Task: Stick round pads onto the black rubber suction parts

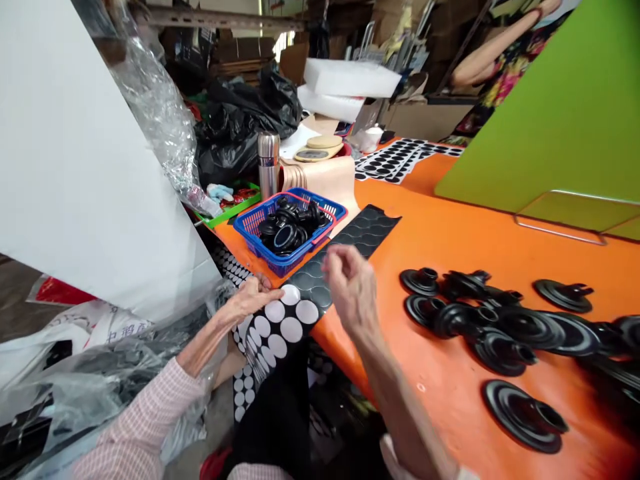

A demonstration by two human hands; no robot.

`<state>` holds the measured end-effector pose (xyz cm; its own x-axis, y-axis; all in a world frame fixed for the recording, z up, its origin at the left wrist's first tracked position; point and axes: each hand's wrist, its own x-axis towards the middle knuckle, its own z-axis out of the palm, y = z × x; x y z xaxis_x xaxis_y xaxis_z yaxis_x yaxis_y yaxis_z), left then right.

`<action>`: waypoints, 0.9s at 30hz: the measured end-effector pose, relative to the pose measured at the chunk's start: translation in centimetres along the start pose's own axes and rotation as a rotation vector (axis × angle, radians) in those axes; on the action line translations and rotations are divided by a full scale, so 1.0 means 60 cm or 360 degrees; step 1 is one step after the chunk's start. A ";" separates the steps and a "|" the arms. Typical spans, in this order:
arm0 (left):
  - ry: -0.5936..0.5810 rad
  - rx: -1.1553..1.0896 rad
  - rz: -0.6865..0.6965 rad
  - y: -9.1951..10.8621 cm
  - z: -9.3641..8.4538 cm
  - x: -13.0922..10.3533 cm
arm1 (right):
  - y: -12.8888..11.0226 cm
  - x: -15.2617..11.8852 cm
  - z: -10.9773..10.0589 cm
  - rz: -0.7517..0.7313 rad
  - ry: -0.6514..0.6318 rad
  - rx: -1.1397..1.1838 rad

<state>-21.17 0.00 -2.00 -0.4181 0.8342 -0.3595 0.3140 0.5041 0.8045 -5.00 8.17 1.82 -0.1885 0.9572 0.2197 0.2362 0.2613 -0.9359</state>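
A black sheet with white circles [291, 329] hangs over the table's front edge and joins a dark strip with round outlines [367, 230] lying on the orange table [390, 267]. My left hand [254, 295] is at the sheet's left edge, its index finger stretched to the topmost white circle and the other fingers curled. Above the dark strip, my right hand [350, 283] has its fingers curled together; what it holds, if anything, is too small to make out. Behind my hands, a blue basket [284, 265] holds black round parts [287, 230].
Several black flanged parts [525, 413] lie on the right of the table. A steel flask [269, 163] and green tray [233, 212] stand behind the basket. A green panel [550, 133] rises at right, a white panel [90, 173] at left. Another person's arm [490, 57] shows behind.
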 end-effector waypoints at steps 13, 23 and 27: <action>-0.0866 -0.0716 0.0248 0.030 0.004 -0.005 | 0.063 -0.092 0.040 -0.0176 0.0005 -0.0480; -0.0822 -0.0411 0.0483 0.011 0.001 0.006 | 0.065 -0.078 0.036 -0.0331 0.0019 -0.0625; -0.0833 -0.0418 0.0575 0.012 0.002 0.008 | 0.065 -0.075 0.032 -0.0393 -0.0019 -0.0636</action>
<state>-21.05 0.80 -1.66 0.1618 0.9712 -0.1748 0.1113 0.1580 0.9811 -5.04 4.66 -3.37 -0.2954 0.8594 0.4173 0.5310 0.5109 -0.6761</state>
